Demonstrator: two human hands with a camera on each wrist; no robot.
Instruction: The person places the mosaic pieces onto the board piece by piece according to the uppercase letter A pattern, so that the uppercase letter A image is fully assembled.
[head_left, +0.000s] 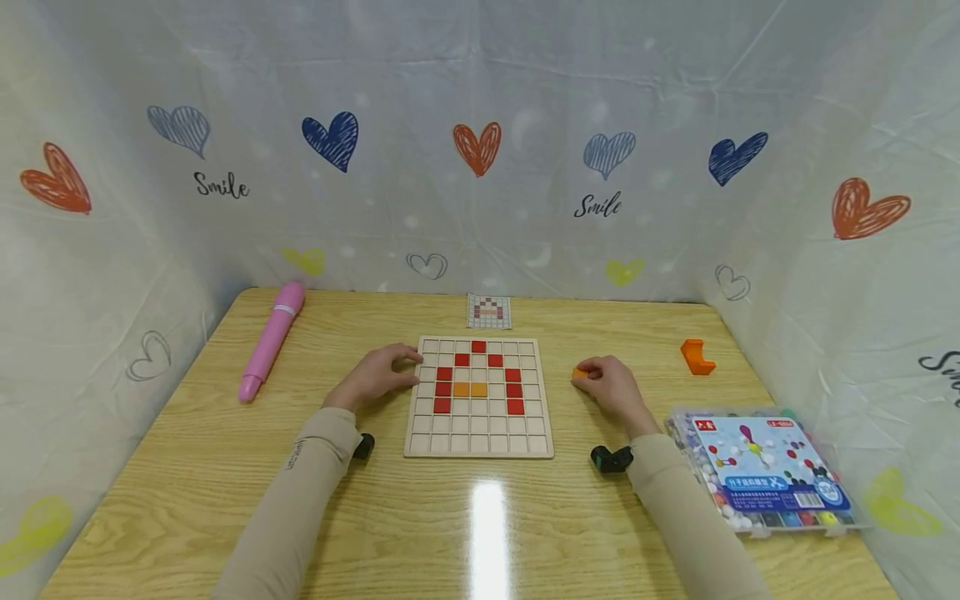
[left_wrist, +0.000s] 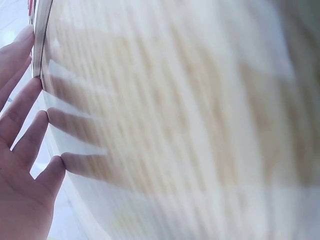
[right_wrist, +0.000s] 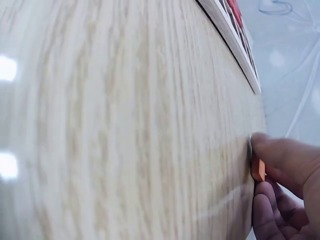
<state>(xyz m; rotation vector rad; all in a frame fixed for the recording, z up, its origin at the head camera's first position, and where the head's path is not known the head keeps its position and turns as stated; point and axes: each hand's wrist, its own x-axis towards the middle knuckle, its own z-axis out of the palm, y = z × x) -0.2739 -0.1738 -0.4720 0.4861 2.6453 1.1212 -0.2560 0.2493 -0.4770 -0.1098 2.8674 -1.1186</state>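
Note:
A square wooden grid board [head_left: 480,425] lies on the table with several red tiles [head_left: 514,390] and two orange tiles [head_left: 478,390] in its cells. At the board's left edge, my left hand [head_left: 381,372] rests with fingers extended; the left wrist view shows the fingertips [left_wrist: 34,86] at the board's side and on the tabletop. To the right of the board, my right hand [head_left: 611,387] pinches an orange tile [head_left: 579,374] between thumb and fingers, low at the table surface. In the right wrist view that tile [right_wrist: 258,170] is partly covered by the fingers.
Behind the board lies a small pattern card [head_left: 489,312]. A pink pen-shaped stick [head_left: 272,342] lies at the left. At the right are an orange angled piece [head_left: 697,357] and a clear box [head_left: 772,467] of molecule-model parts. A printed curtain [head_left: 480,208] surrounds the table.

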